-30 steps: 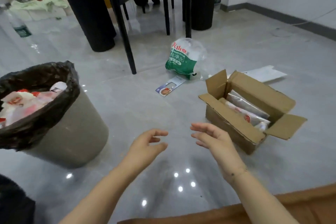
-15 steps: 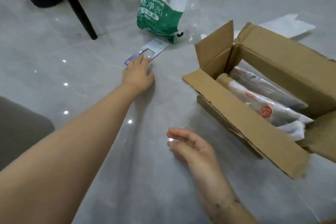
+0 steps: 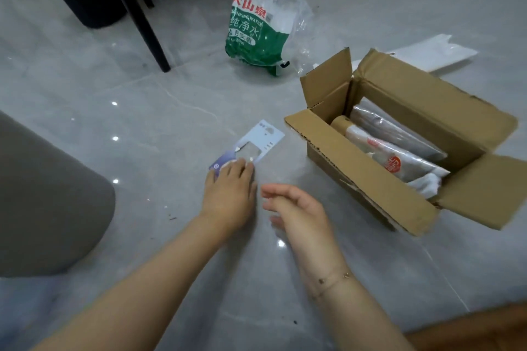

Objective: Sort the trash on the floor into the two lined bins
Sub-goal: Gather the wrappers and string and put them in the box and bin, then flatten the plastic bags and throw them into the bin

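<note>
A flat card package (image 3: 258,141), pale blue with a clear window, lies on the grey floor. My left hand (image 3: 229,194) rests palm down with its fingertips pressing on the card's near end. My right hand (image 3: 293,205) hovers just to the right of it, fingers apart and holding nothing. A green and white plastic water wrapper (image 3: 256,28) lies crumpled farther back. An open cardboard box (image 3: 356,177) with plastic-wrapped packets inside stands at the right. The grey side of a bin (image 3: 48,202) fills the left edge; its liner is out of view.
Black chair legs (image 3: 142,14) and a black cylinder stand at the back left. White paper (image 3: 433,51) lies behind the box. A brown edge shows at the bottom right corner.
My left hand has dragged the card package across the floor toward me, away from the water wrapper. My right hand has moved closer to the left hand.
</note>
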A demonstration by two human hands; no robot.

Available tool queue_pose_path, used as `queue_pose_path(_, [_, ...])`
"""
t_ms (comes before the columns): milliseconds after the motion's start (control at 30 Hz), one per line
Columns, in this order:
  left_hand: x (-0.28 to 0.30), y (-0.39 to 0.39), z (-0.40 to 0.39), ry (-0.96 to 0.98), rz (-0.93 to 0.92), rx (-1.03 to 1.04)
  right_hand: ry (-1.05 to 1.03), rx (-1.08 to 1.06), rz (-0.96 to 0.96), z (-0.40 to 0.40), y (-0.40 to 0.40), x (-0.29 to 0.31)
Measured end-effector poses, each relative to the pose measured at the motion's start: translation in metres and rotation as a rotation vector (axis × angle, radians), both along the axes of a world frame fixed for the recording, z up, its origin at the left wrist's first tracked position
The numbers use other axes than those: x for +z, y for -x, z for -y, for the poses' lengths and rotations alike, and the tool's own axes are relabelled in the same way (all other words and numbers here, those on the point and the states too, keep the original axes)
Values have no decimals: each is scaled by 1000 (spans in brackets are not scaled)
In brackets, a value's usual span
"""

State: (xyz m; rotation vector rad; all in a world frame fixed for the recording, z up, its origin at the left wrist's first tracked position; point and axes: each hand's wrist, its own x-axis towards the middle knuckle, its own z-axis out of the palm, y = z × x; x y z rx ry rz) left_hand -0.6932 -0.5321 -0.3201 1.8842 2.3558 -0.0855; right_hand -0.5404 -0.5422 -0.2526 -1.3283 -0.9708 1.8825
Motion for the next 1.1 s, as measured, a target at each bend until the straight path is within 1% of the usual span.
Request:
queue_pose_path(100, [13, -35, 55, 9, 4, -35, -81, -9, 29, 6, -9, 21])
queue_pose_path(167, [23, -54, 76, 24, -40, -53, -134, -20, 52, 8, -17, 32])
queue_pose_path(200, [27, -58, 79, 52, -46, -23, -155, -30, 64, 8, -21, 35])
queue_pose_path(233, [31, -60, 80, 39, -21, 35, -171, -38, 77, 10, -24, 37])
queue_pose_path(333, [41, -50, 72, -37, 123, 272, -155, -50, 114, 16, -35, 37])
queue_pose_path(433, [35, -41, 70, 53, 256, 440, -127, -60, 152, 22, -44, 35])
queue_pose_path(500, [34, -40, 67, 82, 287, 493, -141, -64, 155, 22, -45, 36])
queue_pose_path(600, [38, -44, 71, 161, 244, 478, -184, -39, 189, 21, -42, 36])
queue_pose_path(633, [38, -45, 74, 155, 259, 472, -191, -36, 203, 21, -42, 35])
queue_pose_path(667, [41, -46, 78, 106, 337, 472, -200, -35, 218, 22, -42, 33])
queue_pose_path(767, [59, -47, 88, -127, 793, 544, -255, -46, 304, 27, -49, 28])
queue_pose_path(867, [94, -57, 96, -295, 1040, 588, -346, -56, 383, 35, -61, 30])
queue_pose_path(933, [115, -71, 100, -336, 1220, 576, -339, -62, 351, 40, -67, 36])
queue_pose_path(1000, [131, -86, 103, -359, 1325, 510, -325, -33, 246, 48, -70, 50])
queue_pose_path(1033, [136, -91, 103, -369, 1346, 475, -354, -19, 209, 53, -71, 56])
queue_pose_path(1100, [144, -102, 97, -398, 1398, 417, -486, -59, 235, 56, -76, 66])
